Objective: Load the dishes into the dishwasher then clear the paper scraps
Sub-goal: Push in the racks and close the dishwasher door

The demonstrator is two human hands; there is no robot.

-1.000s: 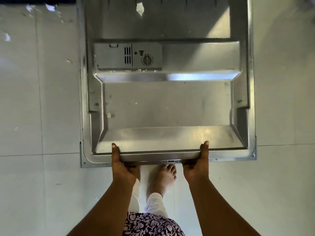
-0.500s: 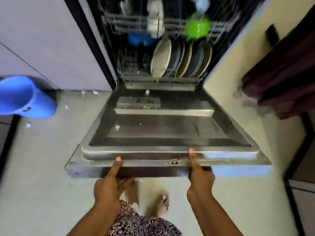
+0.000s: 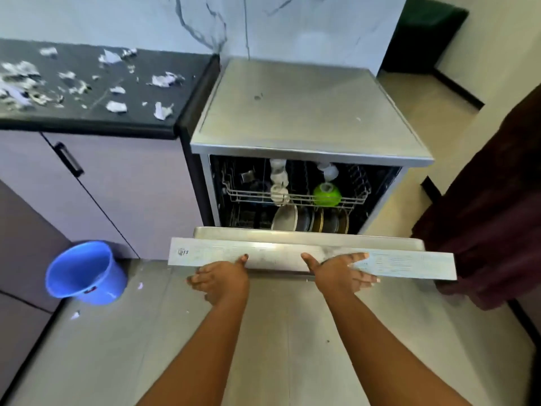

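The dishwasher [image 3: 307, 112] stands in front of you beside the black counter [image 3: 193, 92], and its door [image 3: 263, 254] is part-way up, tilted between flat and closed, with the loaded racks showing over its top edge. A blue bucket [image 3: 85, 273] sits on the floor to your left, against the cabinet. Your left hand [image 3: 222, 276] and your right hand [image 3: 339, 272] are both under the door's front edge, palms up, fingers stretched out sideways rather than wrapped, thumbs pressing on the edge strip. Inside, plates [image 3: 285, 219] stand on edge in the lower rack, and a green bowl [image 3: 327, 194] sits in the upper one. Paper scraps [image 3: 162, 80] lie scattered over the counter, with a few on the floor near the bucket.
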